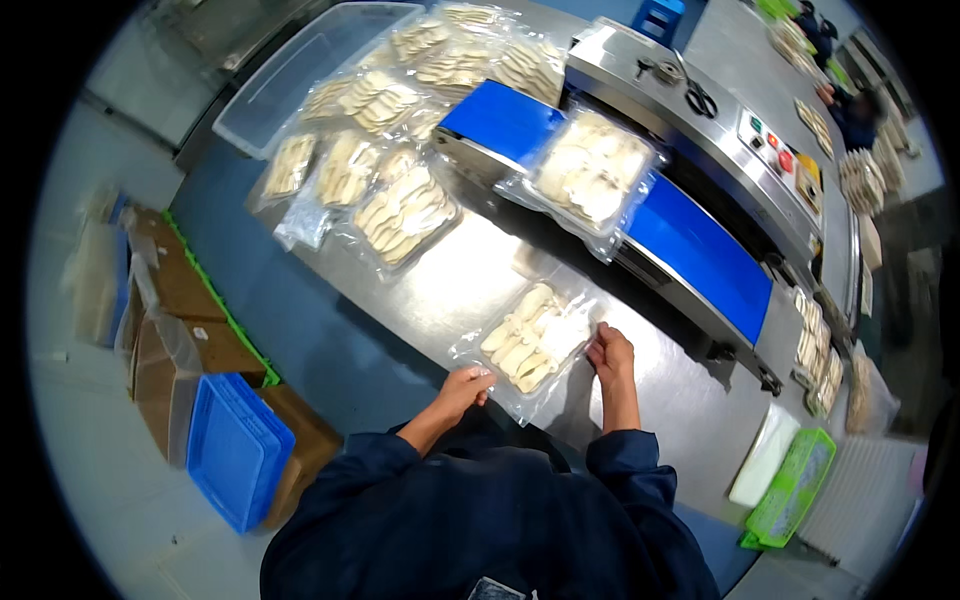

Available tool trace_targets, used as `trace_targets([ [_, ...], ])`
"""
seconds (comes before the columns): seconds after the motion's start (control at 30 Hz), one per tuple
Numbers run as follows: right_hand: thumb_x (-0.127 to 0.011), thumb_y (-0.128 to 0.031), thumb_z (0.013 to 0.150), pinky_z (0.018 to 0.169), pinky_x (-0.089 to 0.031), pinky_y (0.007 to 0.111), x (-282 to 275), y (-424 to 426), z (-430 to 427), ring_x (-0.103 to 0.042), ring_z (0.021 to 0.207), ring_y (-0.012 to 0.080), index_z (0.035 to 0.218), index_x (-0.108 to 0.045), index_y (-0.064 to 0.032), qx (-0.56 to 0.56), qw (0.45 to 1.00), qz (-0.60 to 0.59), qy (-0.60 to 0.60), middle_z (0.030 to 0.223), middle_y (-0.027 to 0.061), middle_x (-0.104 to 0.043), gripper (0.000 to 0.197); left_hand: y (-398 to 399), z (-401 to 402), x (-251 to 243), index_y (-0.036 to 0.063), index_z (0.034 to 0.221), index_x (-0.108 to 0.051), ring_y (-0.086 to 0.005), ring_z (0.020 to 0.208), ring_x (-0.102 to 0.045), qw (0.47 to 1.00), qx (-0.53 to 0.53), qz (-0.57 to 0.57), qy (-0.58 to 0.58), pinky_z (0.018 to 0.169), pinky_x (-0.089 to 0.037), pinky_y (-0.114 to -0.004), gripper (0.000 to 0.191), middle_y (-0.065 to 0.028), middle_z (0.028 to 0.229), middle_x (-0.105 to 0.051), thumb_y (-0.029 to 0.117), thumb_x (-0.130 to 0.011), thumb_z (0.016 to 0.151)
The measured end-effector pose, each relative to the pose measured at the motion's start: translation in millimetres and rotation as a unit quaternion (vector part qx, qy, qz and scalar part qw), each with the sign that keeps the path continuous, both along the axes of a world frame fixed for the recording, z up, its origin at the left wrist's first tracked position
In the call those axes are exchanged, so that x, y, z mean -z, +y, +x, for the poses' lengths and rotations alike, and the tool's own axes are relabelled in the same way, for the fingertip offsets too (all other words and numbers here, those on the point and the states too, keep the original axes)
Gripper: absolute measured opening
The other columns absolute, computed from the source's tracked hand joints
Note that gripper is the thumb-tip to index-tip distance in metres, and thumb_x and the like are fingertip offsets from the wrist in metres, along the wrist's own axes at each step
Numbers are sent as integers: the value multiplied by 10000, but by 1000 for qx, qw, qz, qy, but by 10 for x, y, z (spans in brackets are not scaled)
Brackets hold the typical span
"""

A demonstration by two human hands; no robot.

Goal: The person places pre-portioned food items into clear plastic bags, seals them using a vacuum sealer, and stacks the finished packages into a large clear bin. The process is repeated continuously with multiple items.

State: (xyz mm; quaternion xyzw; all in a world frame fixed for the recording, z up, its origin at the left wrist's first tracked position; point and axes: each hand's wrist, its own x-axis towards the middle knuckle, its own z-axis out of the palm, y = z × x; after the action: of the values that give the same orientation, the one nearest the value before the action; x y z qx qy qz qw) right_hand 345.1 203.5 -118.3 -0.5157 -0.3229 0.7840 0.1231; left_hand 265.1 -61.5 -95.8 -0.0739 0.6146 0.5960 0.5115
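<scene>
A clear plastic bag with a tray of pale sliced mushrooms lies in front of me, over the near edge of the steel table. My left hand pinches the bag's near left corner between thumb and fingers. On the other side, my right hand grips the right edge of the bag and tray; some of its fingers are hidden. Beyond them, a larger bagged tray of mushrooms rests on the blue conveyor belt of a sealing machine.
Several bagged mushroom packs crowd the table's far left beside a clear plastic bin. Black scissors lie on the machine. A green basket stands at right, blue crates and cardboard boxes at left. Another person is at far right.
</scene>
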Motion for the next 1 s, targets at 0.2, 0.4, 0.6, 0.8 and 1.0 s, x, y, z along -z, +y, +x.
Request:
trace_targets([
  [0.2, -536, -95, 792, 514, -450, 234, -221, 267, 264, -476, 564, 108, 814, -554, -8, -5, 1000, 14, -9, 691, 29, -523, 92, -167, -364, -229, 13, 693, -619, -95, 494, -486, 932, 341, -110, 54, 468, -397, -225, 310, -24, 582, -544, 303, -575, 793],
  [0.4, -596, -153, 777, 555, -494, 267, -829, 792, 888, -542, 591, 120, 771, -564, -8, -91, 991, 80, 59, 698, 27, -560, 149, 1009, -280, -645, 11, 911, -603, -75, 655, -453, 944, 173, 84, 268, 558, -365, -210, 280, -6, 733, -528, 271, -536, 830],
  [0.6, -543, -129, 809, 580, -489, 262, -1543, 1195, 1294, -535, 616, 107, 738, -555, -13, -82, 985, 140, 64, 686, 25, -547, 137, 2177, 11, -1107, 16, 843, -624, -67, 544, -375, 967, 174, 176, 59, 476, -295, -207, 278, 19, 606, -442, 283, -546, 831],
  [0.8, -582, -95, 769, 452, -450, 204, -1907, 1313, 1506, -508, 493, 88, 672, -556, 22, 92, 928, 359, -21, 606, 52, -551, 154, 2897, 406, -1284, 0, 768, -631, -48, 528, -379, 965, 31, 208, 154, 468, -296, -189, 179, 17, 622, -503, 180, -630, 771],
  [1.0, -577, -64, 734, 387, -407, 203, -2042, 1862, 1750, -488, 436, 80, 637, -552, 18, 187, 906, 380, -29, 548, 51, -542, 129, 3679, 609, -1457, 6, 729, -616, -50, 530, -381, 980, 45, 171, 96, 463, -290, -184, 153, 19, 613, -500, 155, -636, 754],
])
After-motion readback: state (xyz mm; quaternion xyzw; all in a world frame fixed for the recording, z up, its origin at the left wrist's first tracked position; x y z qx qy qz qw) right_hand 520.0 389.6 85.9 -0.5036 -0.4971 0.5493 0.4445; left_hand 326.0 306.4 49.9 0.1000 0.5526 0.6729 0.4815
